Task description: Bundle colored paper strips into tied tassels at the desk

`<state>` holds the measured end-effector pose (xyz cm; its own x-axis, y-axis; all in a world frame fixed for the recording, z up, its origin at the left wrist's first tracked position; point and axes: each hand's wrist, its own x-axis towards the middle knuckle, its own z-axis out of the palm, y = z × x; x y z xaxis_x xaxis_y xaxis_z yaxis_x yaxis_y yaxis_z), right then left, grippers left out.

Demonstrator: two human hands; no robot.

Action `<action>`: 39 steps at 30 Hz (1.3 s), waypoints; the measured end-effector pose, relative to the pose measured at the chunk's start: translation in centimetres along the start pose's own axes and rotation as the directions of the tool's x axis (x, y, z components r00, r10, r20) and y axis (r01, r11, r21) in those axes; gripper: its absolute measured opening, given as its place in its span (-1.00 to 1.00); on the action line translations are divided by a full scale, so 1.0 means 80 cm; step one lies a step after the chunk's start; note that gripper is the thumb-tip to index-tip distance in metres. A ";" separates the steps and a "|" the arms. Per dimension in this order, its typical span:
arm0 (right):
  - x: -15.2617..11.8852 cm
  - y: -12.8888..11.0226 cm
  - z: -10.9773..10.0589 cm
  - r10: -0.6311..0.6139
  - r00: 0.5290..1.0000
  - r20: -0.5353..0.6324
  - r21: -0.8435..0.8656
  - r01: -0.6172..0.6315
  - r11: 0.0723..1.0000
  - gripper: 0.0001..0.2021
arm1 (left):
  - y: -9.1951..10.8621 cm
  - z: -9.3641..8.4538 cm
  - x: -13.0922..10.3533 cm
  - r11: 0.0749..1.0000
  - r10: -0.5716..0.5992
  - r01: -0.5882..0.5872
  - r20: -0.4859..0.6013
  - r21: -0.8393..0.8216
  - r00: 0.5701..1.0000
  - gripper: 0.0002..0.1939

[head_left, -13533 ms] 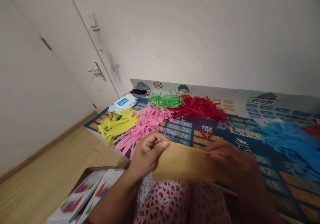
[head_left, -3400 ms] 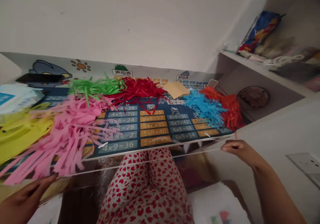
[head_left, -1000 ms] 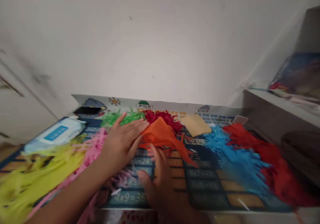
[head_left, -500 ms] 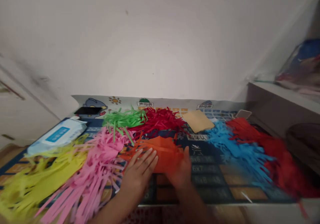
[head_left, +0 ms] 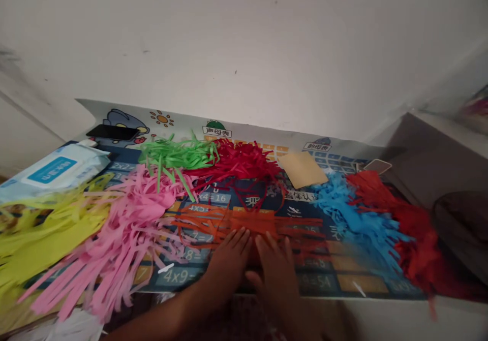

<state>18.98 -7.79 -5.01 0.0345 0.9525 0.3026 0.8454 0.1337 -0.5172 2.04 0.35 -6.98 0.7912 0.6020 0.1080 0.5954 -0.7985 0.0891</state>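
An orange fringed paper (head_left: 253,221) lies spread on the printed table mat (head_left: 179,276), its cut strips reaching out to the left and right. My left hand (head_left: 231,252) rests on its near middle part with fingers stretched out. Beside it my right hand (head_left: 272,262) lies on the same paper, fingers spread and thumb apart. Neither hand grips anything. Behind the orange paper is a crimson fringed bundle (head_left: 244,160), with a green one (head_left: 177,153) to its left. Pink strips (head_left: 133,219) lie left of my hands.
Yellow strips (head_left: 53,229), a wipes pack (head_left: 55,169) and a black phone (head_left: 113,132) are at the left. A tan paper square (head_left: 303,169), blue strips (head_left: 358,219) and red strips (head_left: 412,224) lie to the right. A wall rises behind.
The orange paper now lies flatter, with its strips extended to both sides. My right hand has moved inward, closer to my left hand. The camera view has tilted down.
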 end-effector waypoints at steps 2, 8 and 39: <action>0.009 0.012 0.001 0.056 0.998 -0.042 -0.226 -0.064 0.972 -0.41 | -0.002 -0.004 -0.002 1.000 0.002 -0.002 0.016 -0.003 1.000 -0.58; 0.017 0.038 -0.051 0.032 0.916 -0.400 -0.322 -0.173 0.931 -0.41 | -0.004 -0.012 -0.001 0.999 0.034 -0.033 0.055 -0.023 0.998 -0.59; 0.086 0.050 -0.007 0.108 0.991 0.085 -0.213 -0.087 0.973 -0.74 | -0.065 -0.050 0.065 0.919 -0.351 0.371 0.151 -0.134 0.924 -0.71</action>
<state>22.91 -0.88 -4.56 0.0797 0.9812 0.1758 0.9332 -0.0114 -0.3592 2.49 7.64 -2.95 0.5430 0.8359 -0.0808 0.8219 -0.5093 0.2550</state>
